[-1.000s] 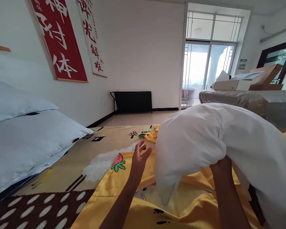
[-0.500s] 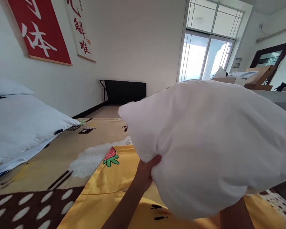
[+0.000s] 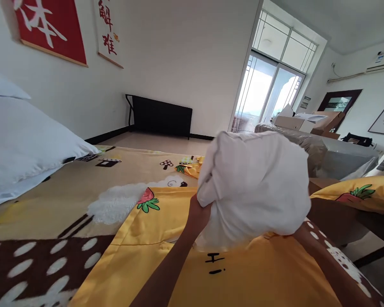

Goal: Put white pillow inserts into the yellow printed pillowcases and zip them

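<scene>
A plump white pillow [image 3: 256, 183], folded over into a thick bundle, is in front of me above a yellow pillowcase [image 3: 141, 264]. My left hand [image 3: 203, 209] grips the pillow's lower left edge, with part of the fingers hidden in the fabric. My right hand [image 3: 301, 232] holds the pillow from its lower right side. The pillow covers most of that hand and its fingers. Spread flat on the bed, the pillowcase shows a red and green fruit print and black lettering.
A patterned beige and brown blanket [image 3: 109, 204] covers the bed. White pillows [image 3: 28, 145] lie at the left. Another yellow printed cloth [image 3: 361, 194] is at the right. Beyond stand a low black panel [image 3: 160, 117], a plastic-covered sofa [image 3: 307, 147] and cardboard boxes [image 3: 326, 121].
The pillow, earlier spread wide, is now folded into a smaller bundle and lower down. My right forearm has come further into view, and the camera has tilted.
</scene>
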`<state>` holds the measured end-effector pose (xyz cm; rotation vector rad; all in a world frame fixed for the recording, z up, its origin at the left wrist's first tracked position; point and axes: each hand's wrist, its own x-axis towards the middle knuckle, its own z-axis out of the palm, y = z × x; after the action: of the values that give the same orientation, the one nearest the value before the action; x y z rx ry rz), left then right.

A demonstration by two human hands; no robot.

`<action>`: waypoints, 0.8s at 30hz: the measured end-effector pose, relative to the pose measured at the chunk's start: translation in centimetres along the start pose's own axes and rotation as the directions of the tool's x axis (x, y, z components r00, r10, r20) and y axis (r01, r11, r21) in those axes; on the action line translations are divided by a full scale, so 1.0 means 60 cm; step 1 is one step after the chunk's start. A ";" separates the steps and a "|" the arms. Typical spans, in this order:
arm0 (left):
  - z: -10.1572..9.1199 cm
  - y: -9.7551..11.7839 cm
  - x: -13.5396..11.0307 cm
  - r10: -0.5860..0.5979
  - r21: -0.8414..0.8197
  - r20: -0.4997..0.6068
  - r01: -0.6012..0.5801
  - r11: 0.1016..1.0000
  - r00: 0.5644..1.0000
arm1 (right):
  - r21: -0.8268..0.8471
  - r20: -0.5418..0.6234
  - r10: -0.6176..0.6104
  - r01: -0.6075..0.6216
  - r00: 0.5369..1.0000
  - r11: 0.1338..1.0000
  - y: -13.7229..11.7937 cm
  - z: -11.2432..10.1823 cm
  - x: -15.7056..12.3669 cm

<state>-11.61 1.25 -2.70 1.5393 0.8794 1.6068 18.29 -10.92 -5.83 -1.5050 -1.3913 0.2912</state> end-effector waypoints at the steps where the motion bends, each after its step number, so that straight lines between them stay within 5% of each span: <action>1: -0.003 -0.006 0.002 0.029 0.002 0.058 -0.030 1.000 0.998 | -0.067 0.093 0.047 -0.041 0.995 0.997 -0.008 -0.005 0.002; 4: -0.006 -0.015 0.003 0.112 -0.026 0.210 -0.109 0.994 0.971 | -0.327 0.250 0.123 -0.036 0.960 0.945 -0.058 -0.029 0.028; 7: -0.008 -0.011 -0.001 0.157 -0.023 0.278 -0.156 0.987 0.948 | -0.433 0.086 -0.217 0.233 0.972 0.871 -0.141 -0.044 0.078; 10: -0.013 0.001 -0.006 0.196 -0.034 0.339 -0.196 0.980 0.920 | -0.375 0.103 -0.532 0.529 0.840 0.762 -0.227 -0.029 0.141; 13: -0.018 0.010 -0.009 0.194 -0.022 0.392 -0.201 0.979 0.899 | -0.136 0.256 -0.560 0.603 0.788 0.786 -0.285 0.003 0.199; 16: -0.022 0.007 -0.006 0.117 0.030 0.357 -0.137 0.990 0.927 | 0.021 0.474 -0.482 0.538 0.737 0.843 -0.310 0.037 0.228; 18: -0.027 -0.001 0.000 0.075 0.059 0.303 -0.097 0.994 0.950 | 0.014 0.521 -0.467 0.540 0.715 0.842 -0.318 0.057 0.230; 24: -0.052 -0.046 0.029 -0.061 0.189 0.038 0.053 0.981 0.997 | -0.110 0.294 -0.589 0.639 0.752 0.761 -0.341 0.115 0.190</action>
<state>-14.64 4.16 -4.36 1.6561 1.0668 1.4781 4.39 -1.71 11.97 -1.0938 -2.0902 -0.0999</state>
